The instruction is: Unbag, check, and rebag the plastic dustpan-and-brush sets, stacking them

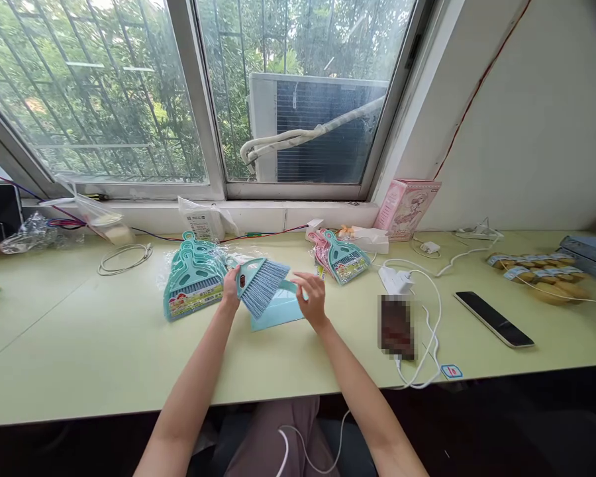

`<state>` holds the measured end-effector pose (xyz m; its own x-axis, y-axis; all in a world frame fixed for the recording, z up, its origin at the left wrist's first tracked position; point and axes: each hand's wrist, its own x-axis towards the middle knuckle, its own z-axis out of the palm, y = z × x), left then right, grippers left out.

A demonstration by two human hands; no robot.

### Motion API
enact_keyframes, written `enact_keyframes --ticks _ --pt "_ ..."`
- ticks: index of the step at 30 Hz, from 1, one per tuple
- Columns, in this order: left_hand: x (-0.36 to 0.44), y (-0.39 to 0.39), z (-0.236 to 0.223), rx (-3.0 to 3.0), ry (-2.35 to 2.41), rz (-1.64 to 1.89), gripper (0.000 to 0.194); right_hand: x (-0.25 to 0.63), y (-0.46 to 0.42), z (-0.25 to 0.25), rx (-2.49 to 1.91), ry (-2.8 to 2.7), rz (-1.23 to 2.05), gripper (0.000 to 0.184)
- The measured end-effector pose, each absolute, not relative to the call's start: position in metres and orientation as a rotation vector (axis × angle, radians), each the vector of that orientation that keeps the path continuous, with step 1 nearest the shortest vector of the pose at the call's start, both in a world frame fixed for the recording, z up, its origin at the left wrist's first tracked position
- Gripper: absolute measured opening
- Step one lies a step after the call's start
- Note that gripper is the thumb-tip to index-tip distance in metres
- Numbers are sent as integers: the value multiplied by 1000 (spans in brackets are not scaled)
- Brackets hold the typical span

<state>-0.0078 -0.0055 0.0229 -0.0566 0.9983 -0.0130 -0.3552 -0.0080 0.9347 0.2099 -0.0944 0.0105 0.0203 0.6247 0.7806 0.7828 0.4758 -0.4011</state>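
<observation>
My left hand (231, 286) is closed around the teal handle end of a small hand brush (264, 288), whose grey-blue bristles fan out to the right. Under the brush, a light-blue dustpan (279, 311) lies on the table, partly covered by it. My right hand (311, 297) is at the dustpan's right end, close to the bristle tips. Its fingers are curved and apart from the thumb, with no object visibly gripped. Left of my left hand sits a stack of teal dustpan-and-brush sets (193, 281) in clear wrapping with printed labels.
Pink and teal wrapped sets (345, 260) lie behind my right hand. To the right are a power strip (396, 281) with white cables, a blurred-out object (396, 328), a black phone (494, 319) and packaged food (541, 273). A pink box (406, 209) stands by the window.
</observation>
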Motion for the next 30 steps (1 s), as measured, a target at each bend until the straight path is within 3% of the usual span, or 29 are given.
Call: enact_keyframes --ticks 3,7,9,12,23,27,30 --pt "8 -13 21 897 993 1171 28 219 -95 21 -1273 -1388 -42 37" --pt "29 -28 19 1043 890 763 38 232 -86 25 -1327 -1576 672 39" --pt "33 -32 19 1079 862 704 41 240 -84 24 -1325 -1711 1028 45" --pt "29 -32 20 1122 878 711 43 251 -84 25 -1274 -1723 1293 51" --pt "32 -41 25 1228 800 577 54 257 -87 27 -1300 -1633 1307 39" --pt "30 -34 24 1270 823 827 65 271 -83 25 -1232 -1488 1197 46" --pt "22 -22 17 1447 936 924 60 292 -78 15 -1256 -1381 1119 50"
